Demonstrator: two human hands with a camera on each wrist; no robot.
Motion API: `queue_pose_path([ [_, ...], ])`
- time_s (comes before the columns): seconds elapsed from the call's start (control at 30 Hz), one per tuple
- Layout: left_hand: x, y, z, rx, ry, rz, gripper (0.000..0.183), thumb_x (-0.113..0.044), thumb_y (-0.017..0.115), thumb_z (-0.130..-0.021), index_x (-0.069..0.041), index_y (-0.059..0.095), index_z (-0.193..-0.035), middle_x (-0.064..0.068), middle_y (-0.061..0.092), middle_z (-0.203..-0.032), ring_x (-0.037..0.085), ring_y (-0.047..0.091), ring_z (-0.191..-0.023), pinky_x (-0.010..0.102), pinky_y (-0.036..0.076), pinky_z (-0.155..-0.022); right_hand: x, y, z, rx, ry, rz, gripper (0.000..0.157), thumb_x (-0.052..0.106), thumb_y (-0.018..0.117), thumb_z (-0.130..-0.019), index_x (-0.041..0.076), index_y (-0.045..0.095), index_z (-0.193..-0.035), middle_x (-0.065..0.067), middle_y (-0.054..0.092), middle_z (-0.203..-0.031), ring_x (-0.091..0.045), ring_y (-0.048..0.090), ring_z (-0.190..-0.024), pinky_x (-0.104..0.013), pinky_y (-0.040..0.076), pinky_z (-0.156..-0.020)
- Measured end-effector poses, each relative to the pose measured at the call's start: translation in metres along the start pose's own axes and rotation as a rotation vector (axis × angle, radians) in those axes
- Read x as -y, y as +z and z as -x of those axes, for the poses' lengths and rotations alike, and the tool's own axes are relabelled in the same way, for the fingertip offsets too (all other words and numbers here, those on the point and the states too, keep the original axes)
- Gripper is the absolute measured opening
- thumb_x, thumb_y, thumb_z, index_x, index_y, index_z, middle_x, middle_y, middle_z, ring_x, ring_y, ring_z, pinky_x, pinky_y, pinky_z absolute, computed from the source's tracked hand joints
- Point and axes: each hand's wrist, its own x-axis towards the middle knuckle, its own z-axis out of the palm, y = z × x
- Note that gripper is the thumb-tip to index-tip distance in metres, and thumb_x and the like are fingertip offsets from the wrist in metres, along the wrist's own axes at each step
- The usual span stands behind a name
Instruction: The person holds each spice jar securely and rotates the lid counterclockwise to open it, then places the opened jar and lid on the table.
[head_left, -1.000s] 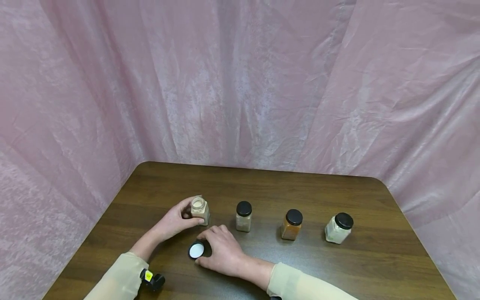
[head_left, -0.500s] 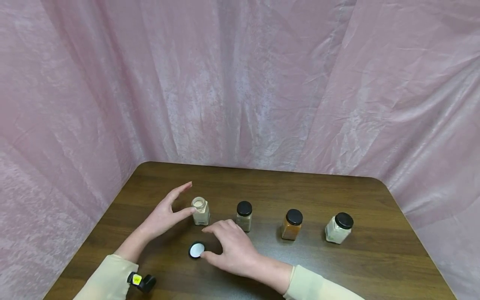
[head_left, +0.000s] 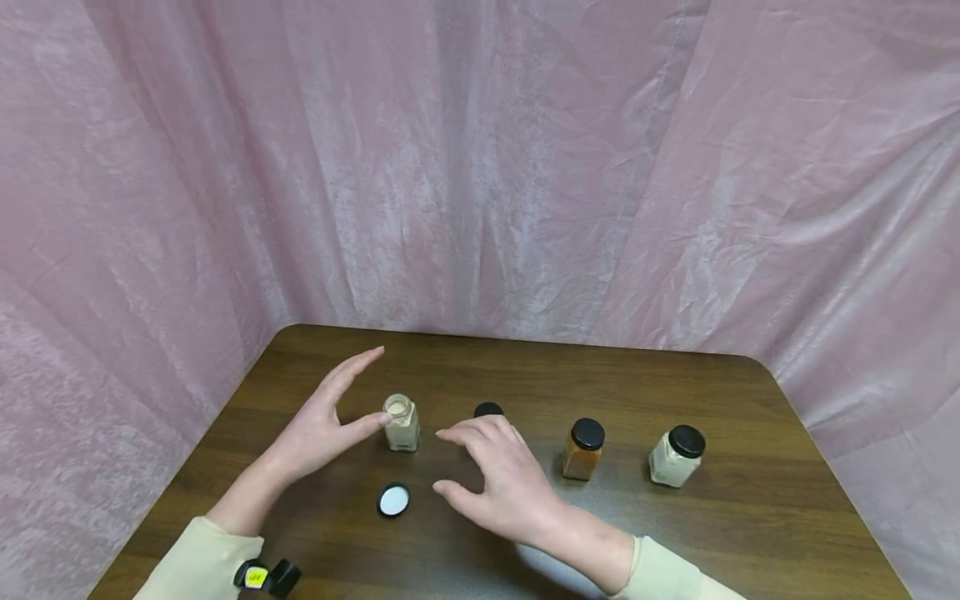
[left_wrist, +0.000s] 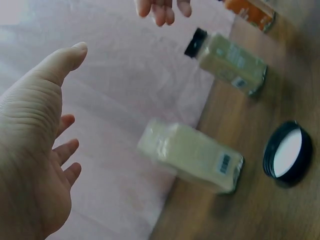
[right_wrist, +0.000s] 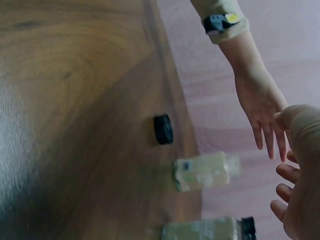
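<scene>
Cream-toned jar, uncapped, stands upright on wood tbl betw. L hand & R hand; fingers loose, neither gripping anything, L apart from jar. Blk lid nearby, white inside up, prob. to keep it clean. 3 capped jars to R, spaced presumably for access.

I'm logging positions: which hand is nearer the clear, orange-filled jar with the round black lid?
Right. The right hand is just left of that orange-filled jar; the left hand is farther left, past the uncapped clear jar with cream-coloured contents.
</scene>
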Motion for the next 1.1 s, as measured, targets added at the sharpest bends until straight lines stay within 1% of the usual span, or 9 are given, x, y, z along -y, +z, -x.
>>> queue_pose_path([
  [0.1,-0.011,0.002,0.000,-0.002,0.048,-0.021,0.085,-0.032,0.081,-0.091,-0.041,0.030,-0.159,-0.007,0.028,-0.164,0.024,0.023,-0.151,0.070,0.025,-0.110,-0.004,-0.010,0.001,-0.046,-0.023,0.022,0.052,0.037,0.081,-0.087,0.017,0.064,-0.132,0.006,0.061,-0.128,-0.016,0.051,-0.122,-0.042,0.041,-0.105],
  [0.23,-0.022,0.007,0.000,0.005,0.101,-0.039,0.088,-0.031,0.083,-0.088,-0.039,0.031,-0.159,-0.008,0.028,-0.164,0.021,0.024,-0.150,0.067,0.027,-0.111,-0.011,-0.021,0.002,-0.081,-0.018,0.039,0.054,0.036,0.082,-0.086,0.016,0.064,-0.133,0.005,0.061,-0.128,-0.017,0.051,-0.123,-0.043,0.041,-0.105],
  [0.4,-0.030,0.018,-0.001,0.037,0.162,-0.031,0.090,-0.033,0.085,-0.087,-0.036,0.032,-0.160,-0.008,0.031,-0.163,0.019,0.028,-0.149,0.059,0.030,-0.112,-0.020,-0.032,0.007,-0.122,0.028,-0.002,0.056,0.032,0.083,-0.086,0.016,0.063,-0.136,0.007,0.059,-0.132,-0.018,0.049,-0.128,-0.044,0.042,-0.104],
  [0.47,-0.033,0.024,0.000,0.064,0.168,-0.017,0.090,-0.037,0.084,-0.087,-0.036,0.032,-0.160,-0.009,0.031,-0.163,0.017,0.029,-0.149,0.058,0.031,-0.112,-0.023,-0.035,0.009,-0.131,0.059,-0.031,0.058,0.030,0.083,-0.086,0.018,0.060,-0.138,0.009,0.057,-0.136,-0.017,0.046,-0.131,-0.044,0.042,-0.104],
  [0.57,-0.037,0.035,-0.001,0.100,0.157,0.018,0.088,-0.040,0.083,-0.087,-0.038,0.033,-0.159,-0.013,0.032,-0.162,0.016,0.030,-0.148,0.057,0.032,-0.112,-0.028,-0.038,0.012,-0.145,0.089,-0.067,0.061,0.028,0.082,-0.087,0.021,0.057,-0.142,0.010,0.055,-0.140,-0.018,0.044,-0.133,-0.046,0.043,-0.103],
  [0.7,-0.040,0.050,-0.002,0.137,0.108,0.079,0.085,-0.042,0.082,-0.088,-0.042,0.034,-0.157,-0.015,0.033,-0.161,0.017,0.029,-0.148,0.062,0.031,-0.111,-0.034,-0.040,0.013,-0.173,0.105,-0.104,0.063,0.023,0.082,-0.087,0.021,0.055,-0.143,0.009,0.055,-0.142,-0.019,0.044,-0.133,-0.048,0.043,-0.102],
  [0.8,-0.040,0.061,-0.003,0.155,0.069,0.120,0.083,-0.043,0.082,-0.088,-0.044,0.036,-0.156,-0.016,0.034,-0.160,0.018,0.029,-0.148,0.063,0.030,-0.111,-0.038,-0.039,0.014,-0.185,0.145,-0.142,0.063,0.021,0.082,-0.087,0.021,0.055,-0.143,0.009,0.054,-0.143,-0.019,0.044,-0.134,-0.050,0.042,-0.103],
  [0.97,-0.033,0.081,-0.006,0.171,0.056,0.173,0.081,-0.043,0.082,-0.088,-0.042,0.038,-0.155,-0.014,0.037,-0.159,0.017,0.032,-0.148,0.059,0.030,-0.114,-0.040,-0.035,0.016,-0.166,0.233,-0.236,0.067,0.019,0.082,-0.087,0.024,0.052,-0.147,0.004,0.050,-0.149,-0.019,0.041,-0.138,-0.053,0.038,-0.107],
  [1.1,-0.024,0.094,-0.010,0.163,0.059,0.209,0.080,-0.038,0.082,-0.089,-0.037,0.039,-0.156,-0.009,0.040,-0.157,0.024,0.036,-0.145,0.059,0.031,-0.113,-0.042,-0.028,0.018,-0.132,0.301,-0.295,0.072,0.019,0.081,-0.088,0.029,0.047,-0.151,0.002,0.045,-0.154,-0.021,0.038,-0.142,-0.056,0.035,-0.109],
])
